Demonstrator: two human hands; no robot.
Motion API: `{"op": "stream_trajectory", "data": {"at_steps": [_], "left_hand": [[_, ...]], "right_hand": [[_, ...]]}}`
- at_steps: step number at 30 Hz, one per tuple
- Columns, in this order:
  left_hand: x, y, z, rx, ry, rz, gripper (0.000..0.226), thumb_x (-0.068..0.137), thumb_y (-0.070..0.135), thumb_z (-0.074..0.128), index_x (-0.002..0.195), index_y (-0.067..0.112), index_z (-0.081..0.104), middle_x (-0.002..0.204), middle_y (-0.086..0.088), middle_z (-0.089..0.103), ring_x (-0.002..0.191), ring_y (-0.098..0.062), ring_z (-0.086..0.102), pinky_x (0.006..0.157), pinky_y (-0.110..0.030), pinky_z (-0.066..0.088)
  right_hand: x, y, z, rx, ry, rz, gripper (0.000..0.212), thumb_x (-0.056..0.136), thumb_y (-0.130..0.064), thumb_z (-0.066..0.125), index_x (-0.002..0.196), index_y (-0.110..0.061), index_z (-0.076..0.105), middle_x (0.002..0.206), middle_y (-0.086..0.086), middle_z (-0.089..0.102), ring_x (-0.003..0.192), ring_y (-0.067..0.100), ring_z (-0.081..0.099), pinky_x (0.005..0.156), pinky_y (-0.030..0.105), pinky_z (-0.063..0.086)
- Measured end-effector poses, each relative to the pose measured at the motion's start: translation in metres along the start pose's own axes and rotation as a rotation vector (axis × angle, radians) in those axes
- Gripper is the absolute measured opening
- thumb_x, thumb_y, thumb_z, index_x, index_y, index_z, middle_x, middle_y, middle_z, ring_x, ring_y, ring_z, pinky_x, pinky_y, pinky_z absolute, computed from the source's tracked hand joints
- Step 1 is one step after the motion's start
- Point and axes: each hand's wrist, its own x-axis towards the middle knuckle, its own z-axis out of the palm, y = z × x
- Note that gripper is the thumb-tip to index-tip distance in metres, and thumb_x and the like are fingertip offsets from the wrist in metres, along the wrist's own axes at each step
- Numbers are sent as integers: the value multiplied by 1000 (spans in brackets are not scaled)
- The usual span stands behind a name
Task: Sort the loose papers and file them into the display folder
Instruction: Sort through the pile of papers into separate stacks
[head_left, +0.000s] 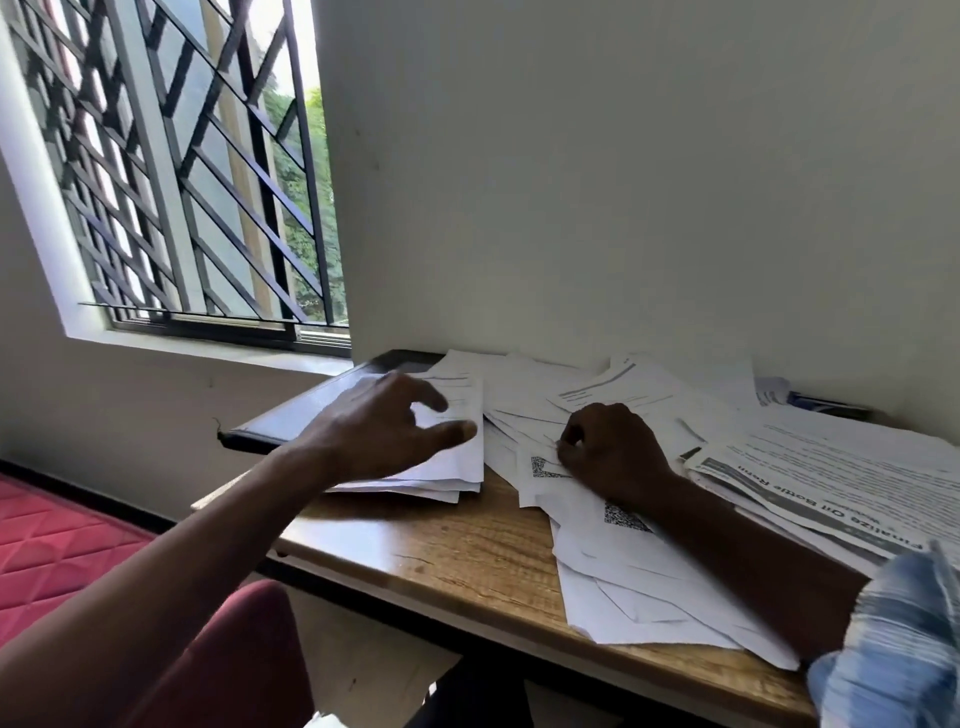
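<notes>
A person seated at a wooden tabletop (467, 561) sorts through loose papers (623, 571), the filing itself apparently not yet begun. The dark display folder (306, 410) lies closed at the far left corner of the tabletop, under the window, with a small stack of sheets (452, 462) resting across its near end. The loose papers fan out over the middle, and a thicker pile of printed pages (831, 478) sits at the right edge.

The left hand (384, 426) reaches out on a straight arm over the small stack, thumb and forefinger spread wide and holding nothing; whether it touches the top sheet cannot be told. The right hand (613, 447) rests knuckles-up in the middle of the spread, forearm lying across the sheets, its curled fingers apparently pinching the edge of one page.

By the look of it, the step in hand is sorting: a page picked from the spread, bound for the stack on the left. The next move would call for lifting that single sheet free without dragging its neighbours, then clearing the stack off the display folder so the cover can be opened.
</notes>
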Motion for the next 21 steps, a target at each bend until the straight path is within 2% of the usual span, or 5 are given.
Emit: {"op": "stream_trajectory", "data": {"at_steps": [2, 4, 11, 16, 21], "left_hand": [[11, 18, 10, -257, -60, 34, 49, 84, 72, 68, 110, 31, 74, 86, 1, 78, 53, -5, 61, 57, -22, 48], [23, 37, 26, -446, -136, 40, 38, 88, 59, 72, 104, 26, 76, 70, -4, 75, 52, -14, 63, 52, -22, 46], [75, 73, 89, -711, -260, -139, 60, 88, 68, 65, 105, 12, 75, 93, -7, 78, 73, -23, 78, 65, -35, 62], [108, 80, 126, 27, -45, 5, 77, 81, 83, 56, 129, 23, 62, 131, 0, 66, 123, -24, 61, 96, -39, 50], [113, 94, 132, 195, -93, 44, 79, 79, 81, 61, 132, 22, 58, 134, -4, 62, 126, -27, 58, 92, -38, 45]], "right_hand": [[2, 1, 0, 6, 55, -15, 12, 84, -34, 66, 80, -23, 71, 89, 3, 73, 91, 28, 67, 76, 35, 52], [2, 3, -3, 74, 137, -2, 13, 85, -32, 67, 79, -21, 71, 84, 1, 73, 88, 26, 67, 76, 38, 54], [11, 6, -20, 783, 242, 154, 11, 90, -15, 75, 83, -7, 77, 74, 6, 76, 66, 22, 76, 72, 46, 64], [18, 26, -18, 904, 317, 419, 16, 95, -18, 69, 85, -8, 75, 83, 6, 78, 69, 18, 77, 74, 36, 64], [25, 45, -11, 759, 257, 483, 19, 91, -27, 69, 76, -19, 76, 77, -7, 77, 76, 14, 75, 88, 44, 61]]}}
